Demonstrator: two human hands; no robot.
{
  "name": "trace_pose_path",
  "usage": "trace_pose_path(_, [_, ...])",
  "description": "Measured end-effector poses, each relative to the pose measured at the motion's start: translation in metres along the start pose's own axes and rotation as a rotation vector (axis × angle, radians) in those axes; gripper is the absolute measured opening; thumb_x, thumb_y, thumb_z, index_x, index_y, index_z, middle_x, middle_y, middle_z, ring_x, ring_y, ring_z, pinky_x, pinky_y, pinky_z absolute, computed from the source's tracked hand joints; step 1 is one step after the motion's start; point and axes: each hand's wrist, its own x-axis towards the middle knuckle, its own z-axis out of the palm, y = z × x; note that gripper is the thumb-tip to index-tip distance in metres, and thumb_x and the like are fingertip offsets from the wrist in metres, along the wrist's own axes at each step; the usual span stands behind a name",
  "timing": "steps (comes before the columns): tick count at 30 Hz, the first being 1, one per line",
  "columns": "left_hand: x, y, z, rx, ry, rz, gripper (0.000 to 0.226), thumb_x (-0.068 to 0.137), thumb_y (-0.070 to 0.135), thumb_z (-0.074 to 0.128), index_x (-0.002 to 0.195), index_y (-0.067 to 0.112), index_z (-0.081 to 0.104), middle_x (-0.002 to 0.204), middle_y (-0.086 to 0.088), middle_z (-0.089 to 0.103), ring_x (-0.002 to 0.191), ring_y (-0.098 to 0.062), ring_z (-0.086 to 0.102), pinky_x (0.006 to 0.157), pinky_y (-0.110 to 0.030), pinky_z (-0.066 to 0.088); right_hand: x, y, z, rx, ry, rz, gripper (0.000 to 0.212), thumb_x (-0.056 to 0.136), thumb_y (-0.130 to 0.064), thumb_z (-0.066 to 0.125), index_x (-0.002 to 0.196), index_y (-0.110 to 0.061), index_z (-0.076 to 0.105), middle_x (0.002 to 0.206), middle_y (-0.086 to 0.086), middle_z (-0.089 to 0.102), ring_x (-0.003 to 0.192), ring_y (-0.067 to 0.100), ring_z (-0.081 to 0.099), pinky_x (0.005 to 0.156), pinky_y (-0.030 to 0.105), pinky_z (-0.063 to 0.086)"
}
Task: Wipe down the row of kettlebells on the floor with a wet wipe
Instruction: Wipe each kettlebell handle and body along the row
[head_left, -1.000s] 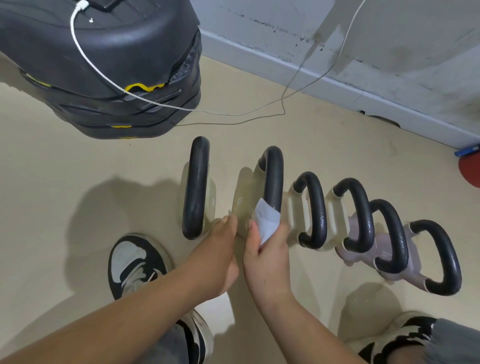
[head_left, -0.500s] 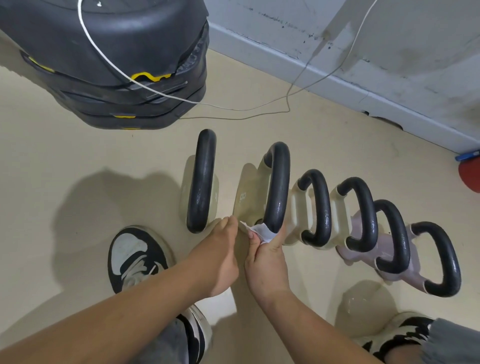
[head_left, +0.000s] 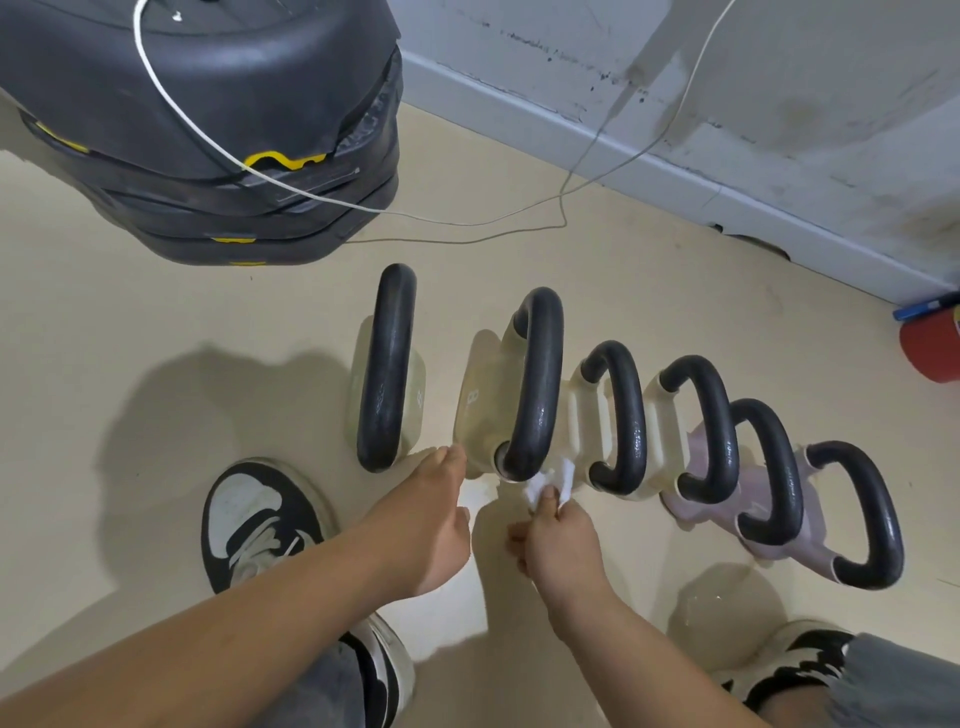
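Several kettlebells with black handles stand in a row on the beige floor. The second from the left is cream (head_left: 480, 410) with a black handle (head_left: 537, 384). My right hand (head_left: 563, 540) pinches a crumpled white wet wipe (head_left: 550, 480) against the near base of that handle. My left hand (head_left: 434, 519) rests its fingertips on the near lower edge of the same cream body, between it and the leftmost kettlebell (head_left: 387, 369). The two rightmost kettlebells (head_left: 769, 493) have pale pink bodies.
A stack of black weight plates with yellow marks (head_left: 218, 130) sits at the upper left, and a white cable (head_left: 363, 208) trails over it across the floor. The grey wall base (head_left: 727, 171) runs behind. A red object (head_left: 932, 348) lies at the right edge. My two shoes (head_left: 254, 519) flank my arms.
My right hand with the wipe slid down the second kettlebell's handle to its near base and slightly right. My left hand stayed on the body's near edge. The camera view shifted a little.
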Motion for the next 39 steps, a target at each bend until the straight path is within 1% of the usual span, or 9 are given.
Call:
trace_pose_path(4, [-0.003, -0.001, -0.002, -0.002, -0.109, -0.021, 0.014, 0.099, 0.033, 0.051, 0.091, 0.022, 0.050, 0.078, -0.007, 0.052, 0.071, -0.023, 0.049, 0.064, -0.021, 0.040, -0.022, -0.002, -0.015, 0.085, -0.272, 0.058, 0.048, 0.111, -0.039, 0.030, 0.105, -0.013, 0.070, 0.086, 0.007, 0.081, 0.082, 0.024, 0.076, 0.084, 0.038, 0.059])
trace_pose_path(8, [-0.011, 0.009, -0.013, -0.168, -0.297, -0.020, 0.039, 0.081, 0.053, 0.062, 0.088, 0.014, 0.062, 0.086, -0.005, 0.074, 0.081, -0.024, 0.068, 0.087, -0.049, 0.058, -0.037, -0.001, -0.027, 0.121, -0.450, 0.066, 0.055, 0.110, -0.038, 0.032, 0.108, 0.000, 0.071, 0.096, 0.022, 0.078, 0.077, 0.026, 0.071, 0.074, 0.040, 0.056])
trace_pose_path(16, [-0.041, 0.038, -0.079, -0.369, -0.262, -0.032, 0.042, 0.082, 0.064, 0.071, 0.094, 0.024, 0.073, 0.087, -0.005, 0.078, 0.085, -0.024, 0.076, 0.080, -0.040, 0.063, -0.034, -0.030, -0.015, 0.136, -0.674, 0.187, 0.083, 0.094, -0.069, 0.025, 0.091, -0.010, 0.082, 0.080, 0.013, 0.078, 0.067, 0.027, 0.075, 0.060, 0.032, 0.057])
trace_pose_path(20, [-0.063, 0.042, -0.100, -0.317, -0.084, 0.038, 0.022, 0.088, 0.045, 0.075, 0.084, 0.024, 0.070, 0.072, 0.006, 0.072, 0.064, -0.007, 0.064, 0.061, -0.026, 0.049, -0.057, -0.053, -0.016, 0.259, -0.713, 0.054, 0.060, 0.093, -0.062, 0.037, 0.077, -0.030, 0.084, 0.081, 0.008, 0.080, 0.067, 0.023, 0.077, 0.060, 0.033, 0.059])
trace_pose_path(24, [-0.084, 0.024, -0.096, -0.315, 0.107, 0.006, 0.014, 0.090, 0.036, 0.071, 0.082, 0.024, 0.072, 0.060, 0.014, 0.058, 0.053, -0.004, 0.047, 0.058, -0.023, 0.040, -0.082, -0.076, -0.018, 0.172, -0.562, -0.185, 0.040, 0.107, -0.032, 0.043, 0.098, -0.010, 0.075, 0.083, 0.019, 0.078, 0.075, 0.035, 0.077, 0.066, 0.041, 0.063])
trace_pose_path(28, [-0.092, 0.009, -0.093, -0.486, 0.262, -0.071, 0.023, 0.090, 0.025, 0.072, 0.075, 0.008, 0.068, 0.060, 0.003, 0.053, 0.054, -0.010, 0.044, 0.056, -0.023, 0.037, -0.102, -0.097, -0.016, 0.280, -0.479, -0.352, 0.025, 0.109, -0.016, 0.046, 0.116, -0.012, 0.070, 0.083, 0.020, 0.078, 0.069, 0.033, 0.074, 0.062, 0.038, 0.060])
trace_pose_path(31, [-0.093, 0.007, -0.096, -0.579, 0.322, -0.093, 0.019, 0.090, 0.022, 0.071, 0.073, 0.013, 0.073, 0.068, -0.010, 0.067, 0.061, -0.011, 0.059, 0.065, -0.025, 0.050, -0.102, -0.104, -0.012, 0.297, -0.493, -0.283, 0.025, 0.105, -0.023, 0.056, 0.103, -0.004, 0.073, 0.089, 0.029, 0.075, 0.075, 0.039, 0.073, 0.073, 0.052, 0.058])
trace_pose_path(33, [-0.094, 0.006, -0.097, -0.606, 0.330, -0.101, 0.016, 0.090, 0.023, 0.069, 0.076, 0.015, 0.074, 0.077, -0.015, 0.069, 0.062, -0.012, 0.057, 0.064, -0.025, 0.048, -0.099, -0.106, -0.011, 0.253, -0.476, -0.260, 0.037, 0.099, -0.032, 0.067, 0.089, 0.003, 0.069, 0.086, 0.034, 0.069, 0.068, 0.032, 0.066, 0.066, 0.042, 0.055])
trace_pose_path(39, [-0.087, -0.004, -0.095, -0.807, 0.436, -0.131, 0.028, 0.071, 0.027, 0.062, 0.074, 0.000, 0.058, 0.069, -0.020, 0.045, 0.064, -0.017, 0.039, 0.066, -0.035, 0.032, -0.095, -0.113, -0.006, 0.287, -0.442, -0.355, 0.056, 0.080, -0.036, 0.084, 0.055, -0.008, 0.043, 0.062, 0.011, 0.044, 0.063, 0.019, 0.043, 0.071, 0.035, 0.035])
